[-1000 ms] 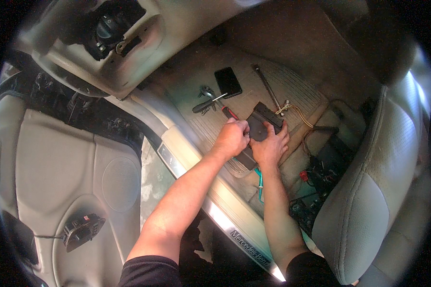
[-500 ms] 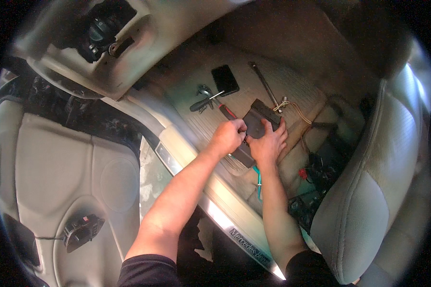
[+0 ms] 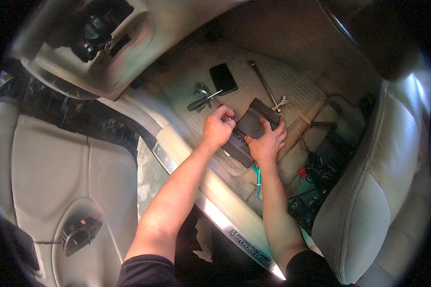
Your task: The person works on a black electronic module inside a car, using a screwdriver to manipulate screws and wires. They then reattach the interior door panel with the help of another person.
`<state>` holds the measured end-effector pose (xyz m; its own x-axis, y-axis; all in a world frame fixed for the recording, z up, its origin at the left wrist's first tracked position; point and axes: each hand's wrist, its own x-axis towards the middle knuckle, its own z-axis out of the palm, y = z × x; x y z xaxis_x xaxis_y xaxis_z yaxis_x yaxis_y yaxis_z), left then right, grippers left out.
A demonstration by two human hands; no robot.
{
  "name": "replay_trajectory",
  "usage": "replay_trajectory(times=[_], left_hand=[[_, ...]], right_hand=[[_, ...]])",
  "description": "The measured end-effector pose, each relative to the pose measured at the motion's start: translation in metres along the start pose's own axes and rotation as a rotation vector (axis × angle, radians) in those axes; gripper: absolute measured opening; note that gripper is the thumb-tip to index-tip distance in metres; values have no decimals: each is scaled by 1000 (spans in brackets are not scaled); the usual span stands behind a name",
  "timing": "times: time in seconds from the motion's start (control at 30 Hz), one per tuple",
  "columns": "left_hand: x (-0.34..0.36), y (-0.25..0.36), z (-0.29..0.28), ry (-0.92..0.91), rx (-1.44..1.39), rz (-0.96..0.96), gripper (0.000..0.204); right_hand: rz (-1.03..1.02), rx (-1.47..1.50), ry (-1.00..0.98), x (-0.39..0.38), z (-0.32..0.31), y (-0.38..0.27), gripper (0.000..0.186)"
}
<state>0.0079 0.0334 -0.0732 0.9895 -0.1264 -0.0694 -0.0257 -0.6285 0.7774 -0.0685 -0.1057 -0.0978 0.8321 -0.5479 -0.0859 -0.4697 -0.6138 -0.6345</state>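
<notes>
On the floor mat lies a dark plastic housing (image 3: 255,117) with a slotted section along its lower left. My right hand (image 3: 267,141) grips it from the right, fingers over its top and thumb at the left edge. My left hand (image 3: 219,125) is closed beside the housing's upper left, pinching a small metal piece I cannot make out, by a red-and-black tool handle (image 3: 220,106) that it partly hides. Above lie a black phone (image 3: 222,76), a dark-handled screwdriver (image 3: 197,104) and a metal tool (image 3: 202,90). A long metal bar (image 3: 262,79) and pale wires (image 3: 297,110) lie behind my right hand.
An open door with a grey panel (image 3: 52,172) holds a loose black switch unit (image 3: 80,234). The door sill (image 3: 187,174) runs beneath my forearms. A dashboard (image 3: 105,71) with an opening is at upper left, a seat (image 3: 364,201) at right, dark connectors (image 3: 316,172) beside it.
My left hand has moved up and left, away from the housing's edge, uncovering more of its slotted section. My right hand stays on the housing.
</notes>
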Motion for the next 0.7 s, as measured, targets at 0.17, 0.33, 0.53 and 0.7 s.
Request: replay_trajectory(times=[0.17, 0.33, 0.53, 0.7], left_hand=[[13, 10, -1, -111, -59, -4, 19], [10, 21, 11, -281, 61, 89, 19], [13, 12, 12, -263, -268, -14, 20], [-1, 19, 12, -168, 522, -155, 31]], right_hand=[[-102, 159, 82, -4, 12, 9, 68], [-373, 96, 298, -11, 12, 11, 45], [-394, 151, 149, -8, 20, 17, 18], [-368, 259, 347, -9, 31, 22, 20]])
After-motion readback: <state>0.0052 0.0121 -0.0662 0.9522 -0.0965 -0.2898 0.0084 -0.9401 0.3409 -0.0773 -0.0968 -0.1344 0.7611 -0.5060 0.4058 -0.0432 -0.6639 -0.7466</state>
